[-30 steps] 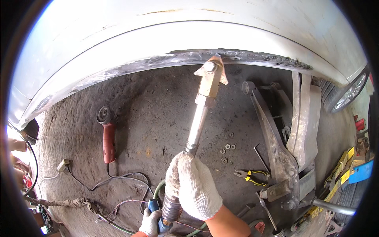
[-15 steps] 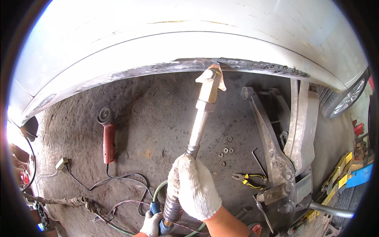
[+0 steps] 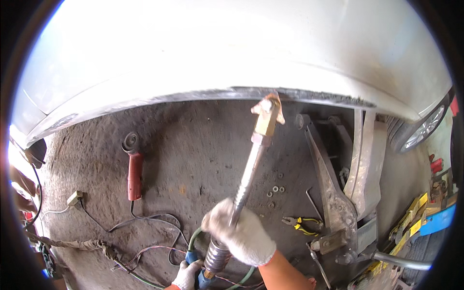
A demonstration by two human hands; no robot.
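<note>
A slide-hammer dent puller (image 3: pixel 250 169) reaches up from the lower middle, its pointed copper-coloured head close against the dark, bared lower edge of a white car's sill (image 3: pixel 309 95). Whether the tip touches the sill I cannot tell. My left hand (image 3: pixel 186 275), in a white knit glove, is closed round the puller's blue handle at the bottom. Higher up, my gloved right hand (image 3: pixel 246 237) is at the shaft, just above a ribbed, coil-like section. It is slightly blurred and its fingers are partly hidden, but they appear wrapped round the tool.
A red angle grinder (image 3: pixel 135 176) lies on the dirty floor at left, its cable trailing down. Several nuts (image 3: pixel 275 189), yellow-black pliers (image 3: pixel 303 224) and a hex key (image 3: pixel 313 204) lie at right, near a metal floor jack (image 3: pixel 338 203). A car wheel (image 3: pixel 424 128) stands beyond.
The puller's head has shifted slightly right and down in the picture, along with the car edge. My right hand has turned, and more of the ribbed section shows below it.
</note>
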